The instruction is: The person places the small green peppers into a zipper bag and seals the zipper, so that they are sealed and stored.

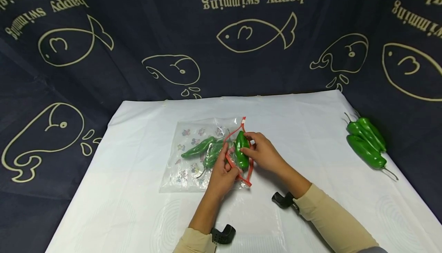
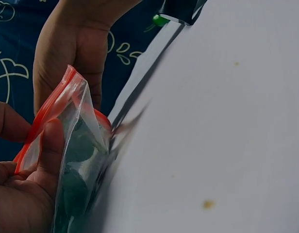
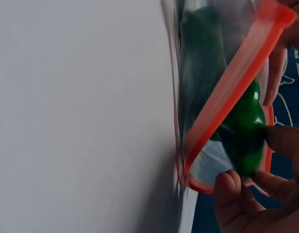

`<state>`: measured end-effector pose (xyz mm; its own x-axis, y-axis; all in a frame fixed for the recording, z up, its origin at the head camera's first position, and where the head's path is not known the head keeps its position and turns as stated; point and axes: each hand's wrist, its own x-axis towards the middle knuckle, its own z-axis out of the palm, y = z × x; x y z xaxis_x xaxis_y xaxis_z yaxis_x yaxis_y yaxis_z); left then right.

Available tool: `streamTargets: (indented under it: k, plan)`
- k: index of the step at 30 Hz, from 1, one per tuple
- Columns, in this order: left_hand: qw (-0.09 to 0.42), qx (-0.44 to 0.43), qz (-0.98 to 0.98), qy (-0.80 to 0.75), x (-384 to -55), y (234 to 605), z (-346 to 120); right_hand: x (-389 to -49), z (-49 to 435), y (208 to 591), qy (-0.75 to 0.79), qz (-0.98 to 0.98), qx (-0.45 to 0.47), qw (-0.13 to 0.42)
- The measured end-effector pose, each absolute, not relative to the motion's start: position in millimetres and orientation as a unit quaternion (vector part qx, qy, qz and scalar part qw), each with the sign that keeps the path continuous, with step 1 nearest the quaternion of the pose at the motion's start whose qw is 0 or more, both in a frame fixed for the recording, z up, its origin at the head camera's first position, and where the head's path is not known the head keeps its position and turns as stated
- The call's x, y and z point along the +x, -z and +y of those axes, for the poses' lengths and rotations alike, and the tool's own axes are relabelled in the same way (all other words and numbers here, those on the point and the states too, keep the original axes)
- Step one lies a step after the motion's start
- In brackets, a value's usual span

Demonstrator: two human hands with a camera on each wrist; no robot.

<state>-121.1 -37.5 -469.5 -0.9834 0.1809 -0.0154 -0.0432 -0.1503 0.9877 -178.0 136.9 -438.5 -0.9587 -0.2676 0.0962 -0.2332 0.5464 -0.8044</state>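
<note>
A clear zip bag [image 1: 179, 130] with a red zip edge lies on the table, its mouth spread toward the right. Inside it are several green peppers [image 1: 200, 148]. The left hand [image 1: 222, 174] pinches the red-edged rim of the bag, thumb inside the mouth in the left wrist view. At the opening, the right hand [image 1: 264, 153] grips another green pepper [image 1: 241, 151] between thumb and fingers. In the right wrist view that pepper [image 3: 249, 126] sits partly behind the red zip strip [image 3: 232, 92].
Several loose green peppers [image 1: 366, 141] lie together at the table's right edge. Another flat clear bag [image 1: 238, 222] is on the white tablecloth [image 1: 121, 191] near the front. A dark curtain [image 1: 155, 26] with fish drawings hangs behind.
</note>
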Motion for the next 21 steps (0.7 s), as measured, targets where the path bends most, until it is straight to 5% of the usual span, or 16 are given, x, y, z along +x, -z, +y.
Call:
streamTargets:
  k: [21]
  plan:
    - [0.066,0.072,0.639,-0.763,-120.7,471.2,-37.6,-173.4,144.2,436.7,0.57,0.808,-0.098,0.113]
